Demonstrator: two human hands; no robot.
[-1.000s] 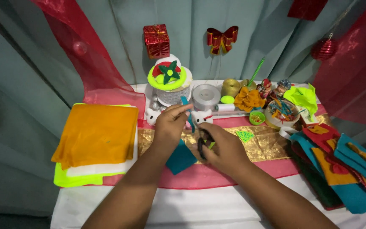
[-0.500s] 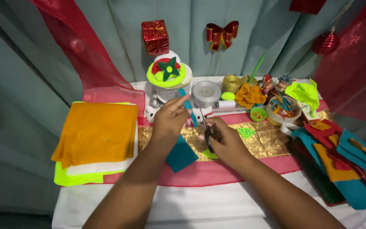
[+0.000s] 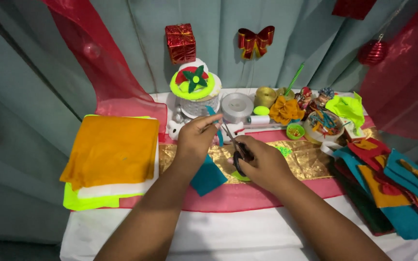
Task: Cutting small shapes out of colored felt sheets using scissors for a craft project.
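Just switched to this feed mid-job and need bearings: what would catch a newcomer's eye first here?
At centre, the right hand works black-handled scissors on a teal felt strip pinched by the left hand, above a gold cloth band. A stack of orange felt sheets lies at the left, mixed felt cut-outs at the right. A shiny red gift box and red bow hang on the curtain behind.
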